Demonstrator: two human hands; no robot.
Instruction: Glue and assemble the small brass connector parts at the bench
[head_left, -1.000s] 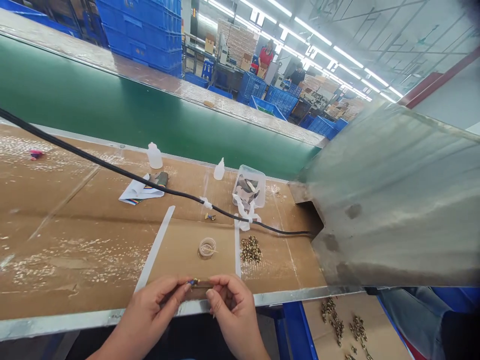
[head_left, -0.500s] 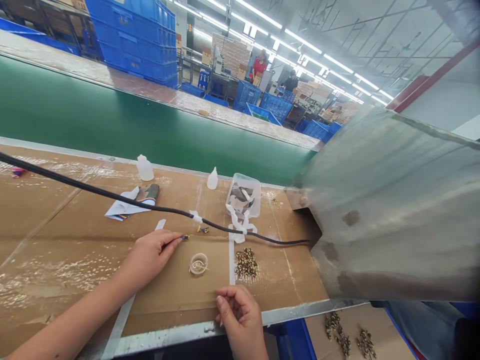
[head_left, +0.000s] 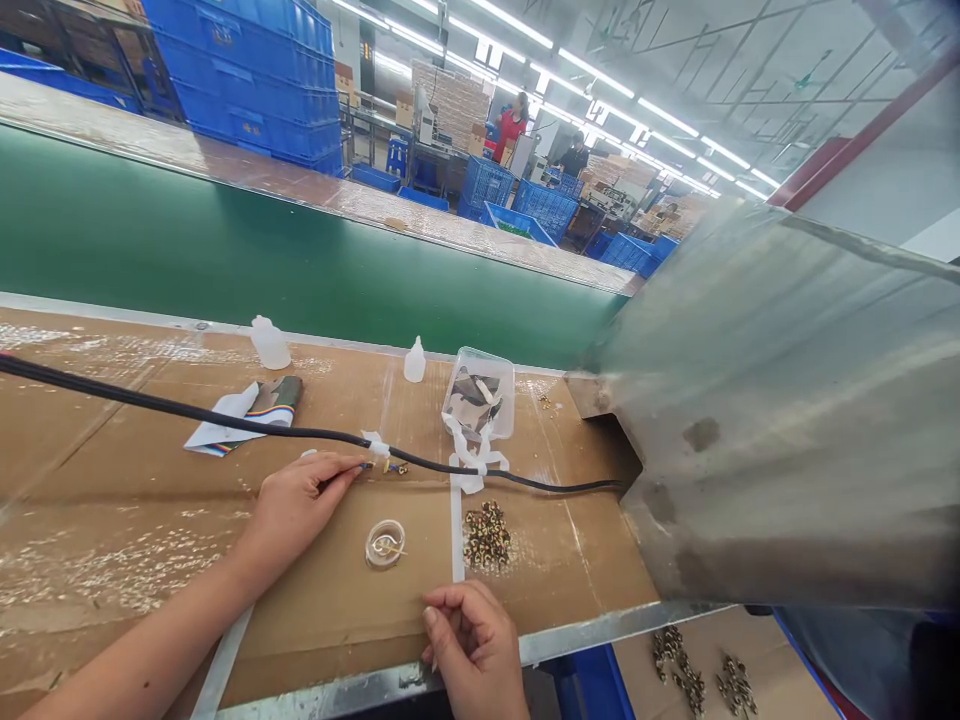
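And here's the left hand (head_left: 296, 505) reaching out over the table (head_left: 322, 620), grip pinched on a small blue-and-gold piece (head_left: 367, 466), right beside another little piece (head_left: 403, 469) by the black cable (head_left: 300, 431). Looks like a setting-down moment; letting go cleanly there would call for a light opening of the fingers, without nudging the neighbour or catching the cable. The right hand (head_left: 478, 645) waits at the near edge, fingers curled, and I can't tell whether anything's in that grip. Between the hands sits the small round tub (head_left: 385, 545), with the pile of metal bits (head_left: 487, 538) to its right.

What's changed? A second ago both hands were together at the near edge, the piece between them; half a second ago the left had swung out, and now its piece is closer to the other one.
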